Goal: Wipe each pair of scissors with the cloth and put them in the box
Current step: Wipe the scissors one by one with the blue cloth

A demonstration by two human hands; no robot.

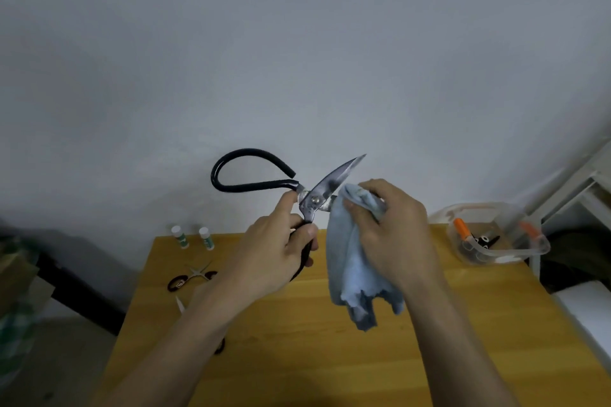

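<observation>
Above the wooden table point(330, 357), your left hand point(281, 251) was clamped around the lower handle of the large black-handled scissors point(314, 198), holding them up against the grey wall with the blades parted and the upper loop handle arcing away to the left of your grip. Your right hand point(393, 228) was closed on the pale blue cloth point(350, 274), bunching it around the lower blade just right of the pivot while the rest of the cloth hung below your fingers. Beyond your right wrist, the clear plastic box point(535, 248) sat at the table's far right corner, orange-handled scissors point(466, 233) already inside. Below your left forearm, small scissors point(195, 276) lay on the table near two glue sticks point(193, 236).
</observation>
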